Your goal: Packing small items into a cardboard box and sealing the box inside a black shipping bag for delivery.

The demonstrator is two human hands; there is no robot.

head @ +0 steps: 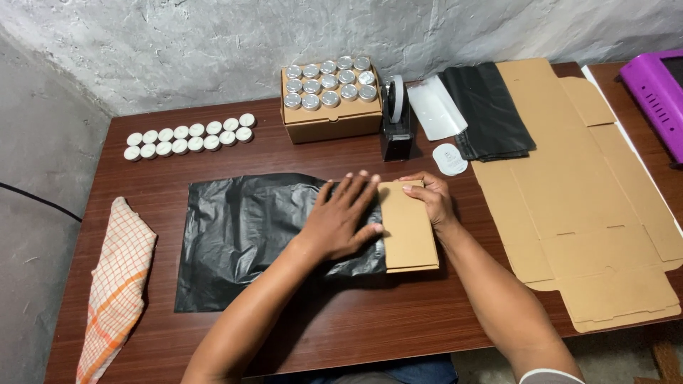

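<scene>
A black plastic bag (242, 235) lies flat on the brown wooden table (341, 320). A closed brown cardboard box (408, 227) sits at the bag's right end, partly inside its opening. My left hand (341, 217) lies flat with spread fingers on the bag, right beside the box's left edge. My right hand (429, 199) rests on the box's top right corner, fingers curled over its far edge.
An open cardboard box of silver-lidded jars (329, 89) stands at the back, a tape dispenser (395, 121) beside it. White lids (188, 136) sit in two rows back left. Flat cardboard blanks (583, 206), black bags (491, 110), a checked cloth (117, 284) and a purple device (658, 92) surround them.
</scene>
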